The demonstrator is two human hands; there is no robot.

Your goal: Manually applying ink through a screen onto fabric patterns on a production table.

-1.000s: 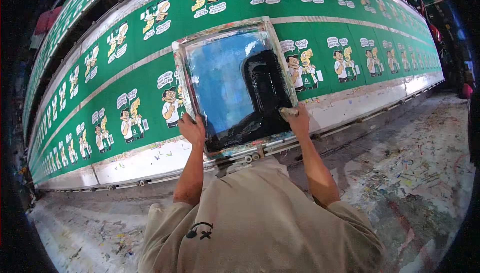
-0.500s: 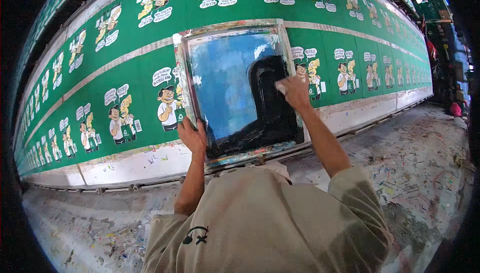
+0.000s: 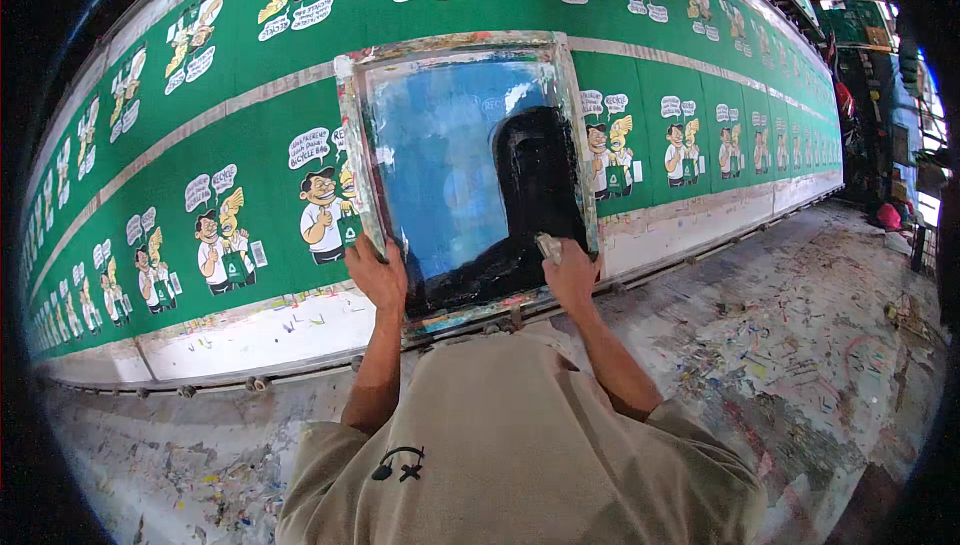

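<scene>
A screen-printing frame [image 3: 350, 105] lies flat on the green printed fabric panels [image 3: 255, 170] of the long desk [image 3: 285, 330], its rails paint-smeared, its blue mesh [image 3: 435, 165] coated with glossy black ink [image 3: 540, 175] along the right and bottom. The left hand [image 3: 377, 275] has its fingers clasped over the left rail near the lower corner; the right hand's [image 3: 573, 275] fingers pinch a small pale-ended tool [image 3: 548, 246] over the ink.

Dark lettering [image 3: 310, 152] fills white speech bubbles [image 3: 197, 192] on green sheets [image 3: 265, 140], upright in the near row, inverted in the far one; faint lettering [image 3: 496, 104] shows far right on the blue screen [image 3: 440, 165].
</scene>
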